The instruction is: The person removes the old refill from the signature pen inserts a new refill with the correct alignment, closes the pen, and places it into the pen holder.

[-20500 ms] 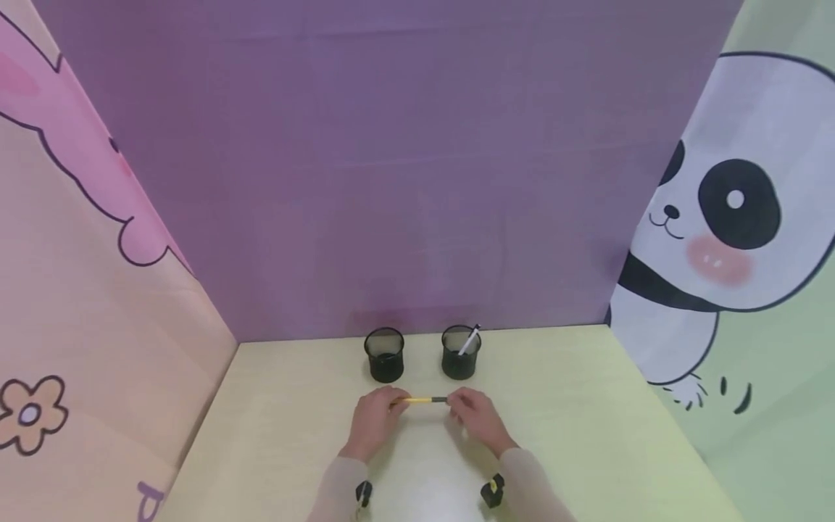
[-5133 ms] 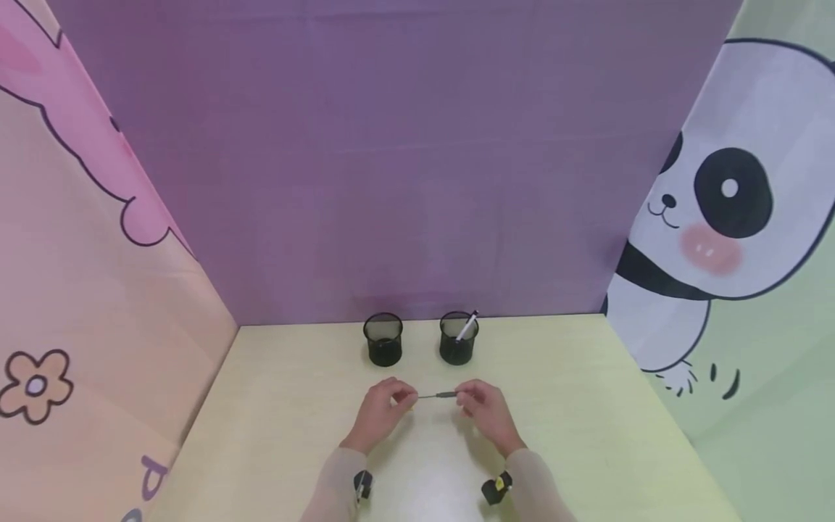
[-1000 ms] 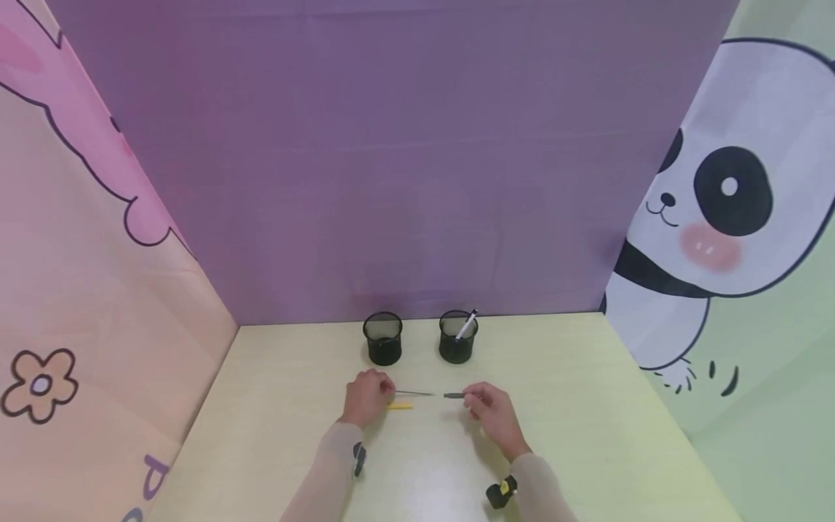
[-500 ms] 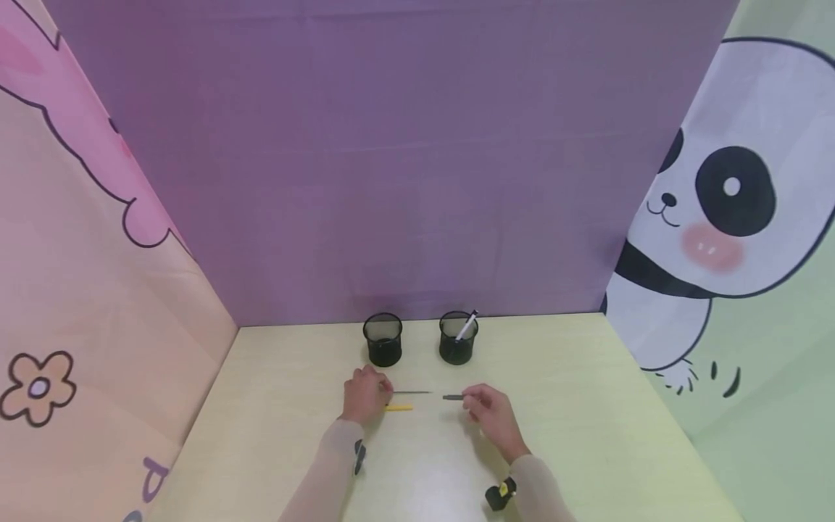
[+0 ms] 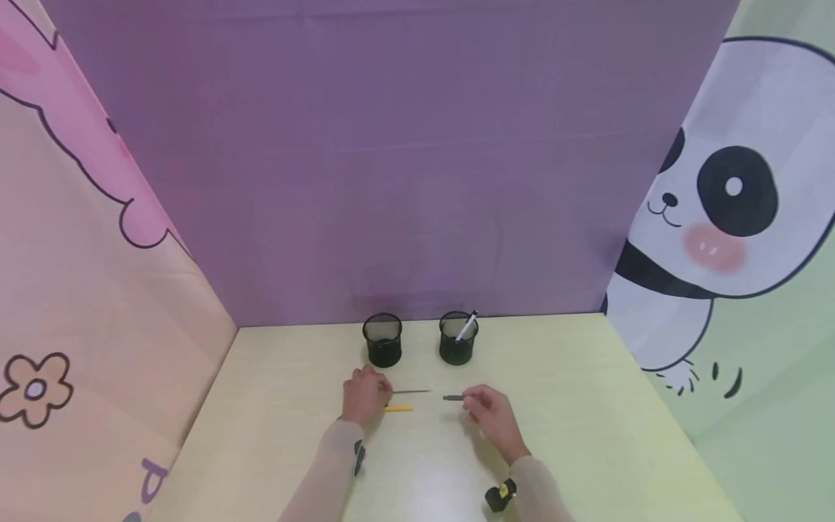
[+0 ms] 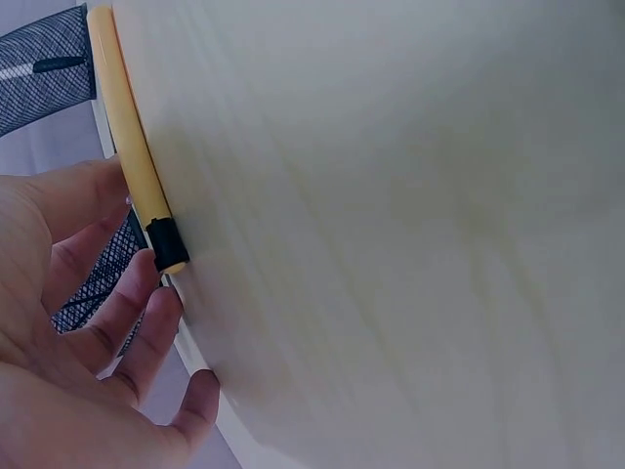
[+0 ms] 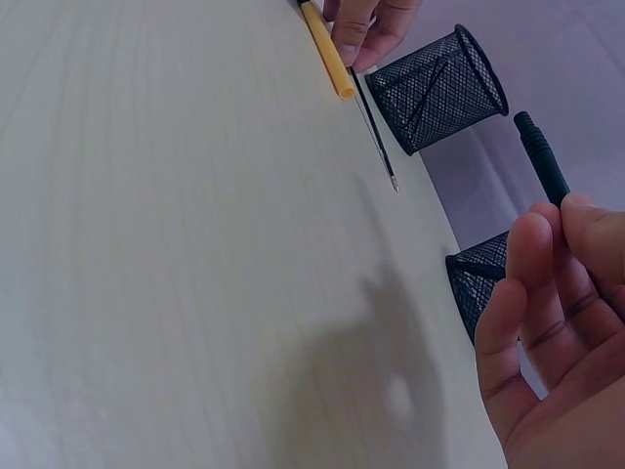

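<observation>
A pen is in parts. My left hand [image 5: 366,395] pinches one end of a thin dark pen refill [image 7: 376,132] at the table, its metal tip pointing right. Beside it, nearer me, the yellow pen barrel [image 5: 399,408] lies on the table; a black piece [image 6: 164,243] sits on one end in the left wrist view. My right hand [image 5: 493,417] holds the black grip section [image 7: 542,156] between thumb and fingers, raised above the table. A gap separates this section from the refill tip. In the left wrist view the barrel and fingers hide the refill.
Two black mesh pen cups stand behind the hands: a left cup [image 5: 383,341] and a right cup [image 5: 456,348], which holds a white pen [image 5: 467,325]. The pale table [image 5: 287,377] ends at a purple backdrop [image 5: 424,181], with printed cloth on both sides.
Earlier both hands held the assembled pen; later the refill joined my hands. Now refill and grip section are apart and the barrel lies on the table. In the last second, my hands barely moved.
</observation>
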{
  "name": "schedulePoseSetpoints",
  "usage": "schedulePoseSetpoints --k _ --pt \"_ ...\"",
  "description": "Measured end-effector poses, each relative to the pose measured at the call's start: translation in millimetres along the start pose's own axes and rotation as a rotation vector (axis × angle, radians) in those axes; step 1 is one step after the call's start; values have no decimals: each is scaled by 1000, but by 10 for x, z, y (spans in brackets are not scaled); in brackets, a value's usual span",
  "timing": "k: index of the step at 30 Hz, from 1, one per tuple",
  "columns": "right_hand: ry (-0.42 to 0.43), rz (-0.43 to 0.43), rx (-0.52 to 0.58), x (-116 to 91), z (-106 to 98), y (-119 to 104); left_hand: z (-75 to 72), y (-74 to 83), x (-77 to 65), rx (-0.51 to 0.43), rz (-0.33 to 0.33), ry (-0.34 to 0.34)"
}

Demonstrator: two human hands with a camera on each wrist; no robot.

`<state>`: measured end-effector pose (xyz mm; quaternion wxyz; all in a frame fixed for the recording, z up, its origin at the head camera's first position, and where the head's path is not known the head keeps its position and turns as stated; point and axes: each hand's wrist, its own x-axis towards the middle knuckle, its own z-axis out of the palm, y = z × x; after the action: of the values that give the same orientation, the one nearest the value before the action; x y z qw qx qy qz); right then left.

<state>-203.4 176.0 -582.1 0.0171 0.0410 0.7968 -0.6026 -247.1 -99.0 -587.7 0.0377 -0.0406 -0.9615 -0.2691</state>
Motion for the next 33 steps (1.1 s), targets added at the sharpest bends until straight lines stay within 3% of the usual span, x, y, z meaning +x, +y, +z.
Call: schedulePoseSetpoints --k 27,30,33 --pt "2 4 -2 -21 -1 24 18 -49 14 -11 -5 -10" --pt "6 5 -1 -21 -11 26 -1 -60 31 -63 -17 28" --pt "10 11 6 -26 -15 23 -48 -56 70 -108 -17 118"
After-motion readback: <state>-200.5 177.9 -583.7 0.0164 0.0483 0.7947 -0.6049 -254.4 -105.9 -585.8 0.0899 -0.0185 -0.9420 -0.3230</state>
